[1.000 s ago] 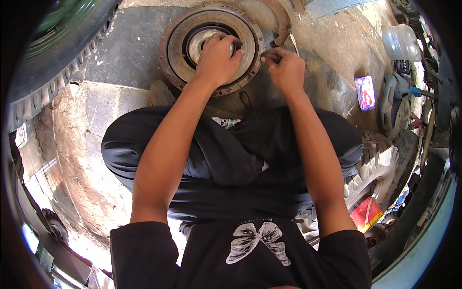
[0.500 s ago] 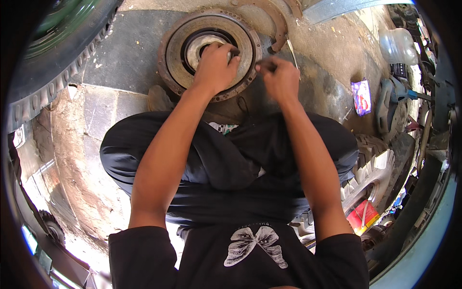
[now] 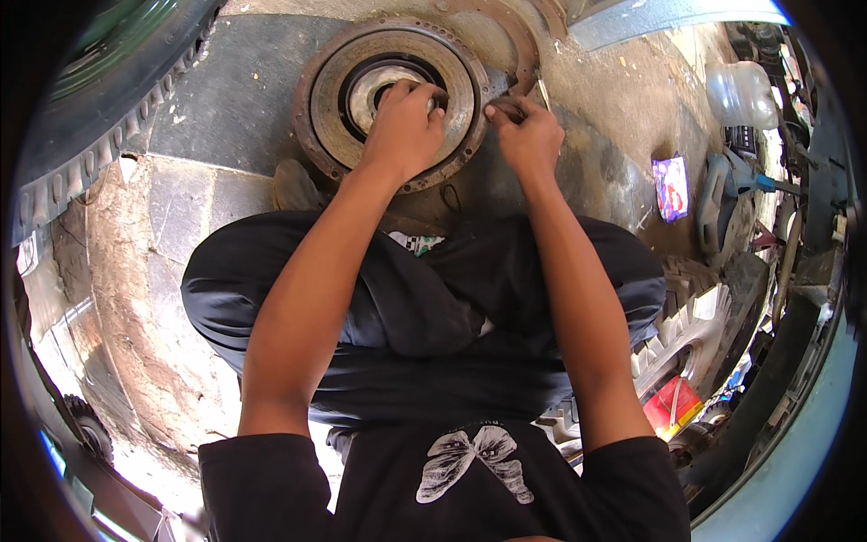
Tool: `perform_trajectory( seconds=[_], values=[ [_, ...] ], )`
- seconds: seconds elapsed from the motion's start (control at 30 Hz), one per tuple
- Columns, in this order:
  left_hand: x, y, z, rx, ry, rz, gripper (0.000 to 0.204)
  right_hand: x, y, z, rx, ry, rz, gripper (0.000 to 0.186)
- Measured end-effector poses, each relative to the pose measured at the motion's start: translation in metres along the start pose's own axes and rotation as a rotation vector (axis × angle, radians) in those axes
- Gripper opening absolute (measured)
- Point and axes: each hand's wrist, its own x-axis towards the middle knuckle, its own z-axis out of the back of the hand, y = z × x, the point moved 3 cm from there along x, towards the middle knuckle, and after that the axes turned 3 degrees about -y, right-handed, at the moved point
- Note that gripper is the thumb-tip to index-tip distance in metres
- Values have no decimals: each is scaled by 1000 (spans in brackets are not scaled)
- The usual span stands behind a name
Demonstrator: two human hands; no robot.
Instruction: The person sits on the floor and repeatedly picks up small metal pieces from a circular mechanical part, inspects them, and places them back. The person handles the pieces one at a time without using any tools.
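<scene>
A round, rusty metal drum-like part [image 3: 325,149] with holes round its rim lies flat on the ground in front of my crossed legs. My left hand [image 3: 404,126] is over its hub [image 3: 365,95], fingers curled down at the central opening; what they grip, if anything, is hidden. Just right of the rim, my right hand [image 3: 528,135] is closed, thumb against the bent fingers. A dark patch shows at these fingertips, too unclear to name. Beyond the right hand lies a curved rusty strip [image 3: 524,54], like a brake shoe, with a thin pale rod [image 3: 544,90] beside it.
A large tyre [image 3: 126,108] stands at the upper left. To the right are a purple packet [image 3: 670,188], a clear plastic bottle [image 3: 742,94] and a blue-grey tool [image 3: 718,194]. Another tyre [image 3: 695,334] and a red-and-yellow box [image 3: 673,406] are near my right knee and elbow.
My right hand has shifted and turned slightly, its fingers now more curled beside the rim. My left hand stays at the hub. The view has shifted a little.
</scene>
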Motion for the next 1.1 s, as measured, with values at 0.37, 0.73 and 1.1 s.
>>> perform_trajectory(
  seconds=[0.37,0.73,1.1],
  values=[
    [0,-8,-5,-14,61,18,31,26,-12,-14,40,-37,36,28],
    [3,-3,-4,137,-37,21,41,45,-5,-18,134,-41,104,25],
    [2,-1,0,189,82,50,44,50,-1,-22,-11,66,189,26]
  ],
)
